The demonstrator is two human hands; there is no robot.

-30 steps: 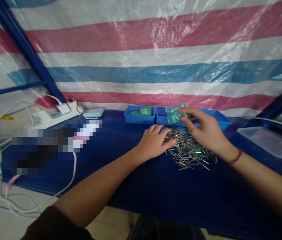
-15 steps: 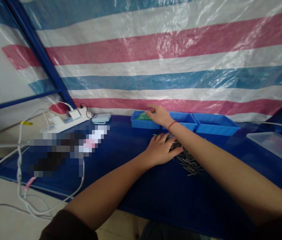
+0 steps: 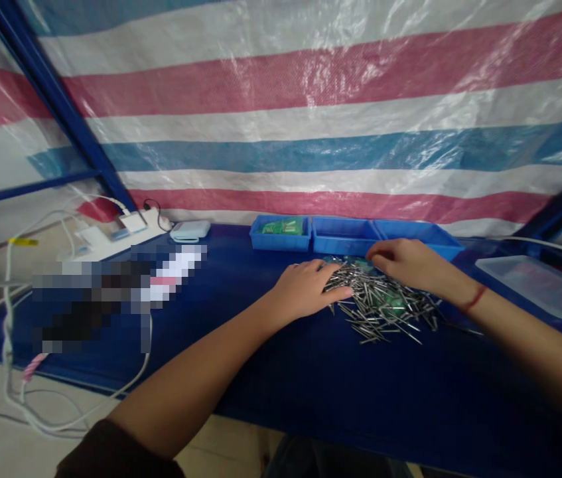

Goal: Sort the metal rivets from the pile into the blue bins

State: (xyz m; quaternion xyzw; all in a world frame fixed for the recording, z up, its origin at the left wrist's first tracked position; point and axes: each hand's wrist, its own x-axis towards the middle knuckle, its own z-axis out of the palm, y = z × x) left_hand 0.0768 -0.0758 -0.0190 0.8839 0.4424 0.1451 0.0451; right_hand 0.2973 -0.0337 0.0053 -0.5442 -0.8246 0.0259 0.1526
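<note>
A loose pile of thin metal nails or pins (image 3: 367,302) lies on the blue table, with a green plastic packet (image 3: 391,303) among them. Bluish clear packets (image 3: 357,264) show at the pile's far side. My left hand (image 3: 303,289) rests over the pile's left edge, thumb and fingers apart. At the far right of the pile is my right hand (image 3: 403,262), its fingers curled beside the bluish packets; what they pinch, if anything, is hidden. Behind the pile, the left blue bin (image 3: 281,242) holds green packets (image 3: 283,226).
The middle blue bin (image 3: 345,245) and right blue bin (image 3: 422,232) continue the row. A clear plastic lid (image 3: 534,285) lies at the right. On the left are a power strip (image 3: 111,242), white cables (image 3: 8,332) and a light-blue case (image 3: 190,230). A striped sheet (image 3: 310,86) hangs behind.
My right hand has moved from above the left bin back right to the pile, its fingers curling. My left hand stays at the pile's left edge. The view has shifted slightly.
</note>
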